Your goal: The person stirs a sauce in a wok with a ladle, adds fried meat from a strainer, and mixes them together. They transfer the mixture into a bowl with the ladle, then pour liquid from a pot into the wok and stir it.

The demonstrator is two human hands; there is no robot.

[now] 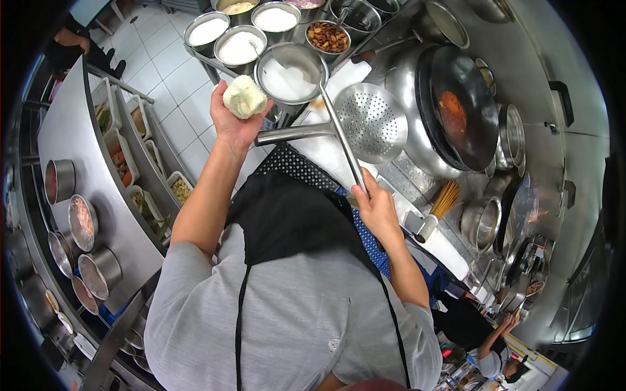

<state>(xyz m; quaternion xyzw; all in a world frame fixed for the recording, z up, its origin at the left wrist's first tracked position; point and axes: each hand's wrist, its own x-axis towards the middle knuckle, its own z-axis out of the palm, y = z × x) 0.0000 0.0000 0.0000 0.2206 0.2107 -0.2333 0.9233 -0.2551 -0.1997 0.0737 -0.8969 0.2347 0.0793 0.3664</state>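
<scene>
My left hand (236, 117) is raised and closed around a pale, rounded lump (244, 96), held just left of the seasoning pots. My right hand (373, 203) grips the end of a long metal ladle handle (340, 140). The ladle's bowl (291, 73) holds something white and hovers beside the round steel pots of white powders (240, 45). A perforated steel skimmer (373, 121) lies under the ladle handle, with its own handle pointing left. I wear a grey shirt and a black apron.
A dark wok (460, 107) with red sauce sits on the stove at the right, with a bamboo brush (445, 201) and small steel pots below it. A steel counter (72, 156) at left carries bowls and ingredient bins. Another person (489, 339) works at the lower right.
</scene>
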